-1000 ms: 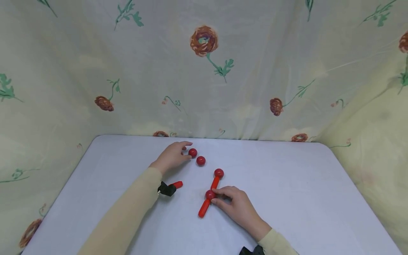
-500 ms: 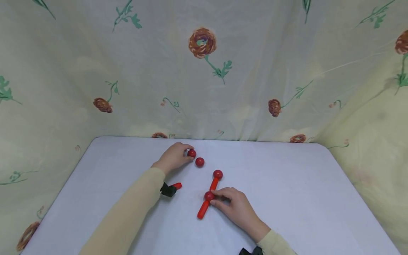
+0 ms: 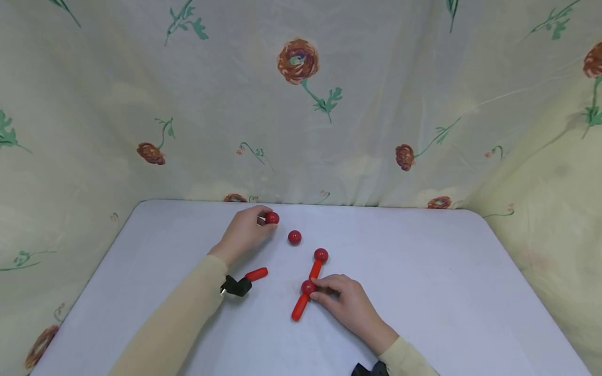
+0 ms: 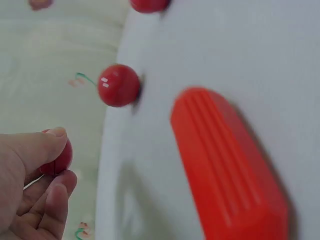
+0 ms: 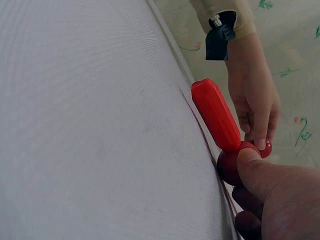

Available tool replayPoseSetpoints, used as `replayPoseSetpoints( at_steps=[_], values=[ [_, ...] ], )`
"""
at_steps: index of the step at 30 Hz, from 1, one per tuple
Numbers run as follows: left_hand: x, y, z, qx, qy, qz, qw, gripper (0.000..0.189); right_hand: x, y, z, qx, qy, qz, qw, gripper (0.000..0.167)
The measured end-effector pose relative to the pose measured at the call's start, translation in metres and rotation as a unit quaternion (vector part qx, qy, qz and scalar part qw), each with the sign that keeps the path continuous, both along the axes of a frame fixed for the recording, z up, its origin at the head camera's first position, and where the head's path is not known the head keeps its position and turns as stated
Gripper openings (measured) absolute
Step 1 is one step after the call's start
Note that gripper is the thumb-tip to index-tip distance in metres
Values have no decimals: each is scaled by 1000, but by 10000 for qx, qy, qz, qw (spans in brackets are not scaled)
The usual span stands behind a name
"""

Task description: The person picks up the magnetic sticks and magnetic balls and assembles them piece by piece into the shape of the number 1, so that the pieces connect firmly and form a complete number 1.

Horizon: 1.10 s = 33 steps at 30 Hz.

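My left hand (image 3: 243,232) pinches a small shiny red ball (image 3: 272,218) near the far edge of the table; the left wrist view shows thumb and fingers around that ball (image 4: 61,159). With thumb and fingertips, my right hand (image 3: 349,303) grips the middle red ball (image 3: 308,288) of a joined piece. From that ball one ridged red rod (image 3: 300,307) points toward me. A second rod (image 3: 315,270) runs away from it and ends in another red ball (image 3: 321,255). In the right wrist view the near rod (image 5: 216,114) stands out from the gripped ball.
A loose red ball (image 3: 294,237) lies between the left hand and the joined piece. Beside the left wrist's black camera mount (image 3: 236,286) lies a single red rod (image 3: 256,274). Flower-patterned cloth (image 3: 357,104) hangs behind and beside the white table (image 3: 447,292).
My left hand has closed its fingers on the farther loose ball and moved it to the left, away from the other one. The right hand keeps its hold on the joined piece.
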State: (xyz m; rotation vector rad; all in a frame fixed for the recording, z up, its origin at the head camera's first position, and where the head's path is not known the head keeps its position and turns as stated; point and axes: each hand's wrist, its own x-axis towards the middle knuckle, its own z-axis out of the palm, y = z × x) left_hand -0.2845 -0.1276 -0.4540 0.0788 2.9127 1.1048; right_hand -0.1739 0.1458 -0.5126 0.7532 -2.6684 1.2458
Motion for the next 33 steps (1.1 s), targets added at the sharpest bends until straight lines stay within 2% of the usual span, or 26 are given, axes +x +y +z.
replayPoseSetpoints(
  at_steps=[7, 11, 14, 19, 26, 33],
  values=[
    [22, -10, 13, 704, 189, 300, 9969, 48, 0, 0, 2, 11, -23, 11, 10000, 32],
    [35, -17, 14, 990, 306, 273, 9942, 50, 0, 0, 3, 26, -67, 10, 10000, 32],
    [44, -21, 12, 1067, 386, 156, 9934, 51, 0, 0, 4, 29, -101, -8, 9999, 32],
    [66, -24, 9, 1143, 322, 89, 9929, 45, 0, 0, 5, 64, -142, -36, 9999, 32],
    [96, -23, 1, 1583, 270, -82, 9870, 42, 0, 0, 4, 117, -192, -80, 9997, 32],
    [120, -20, -9, 1959, 145, 52, 9805, 40, 0, -1, 3, 160, -229, -117, 9995, 32]
  ],
)
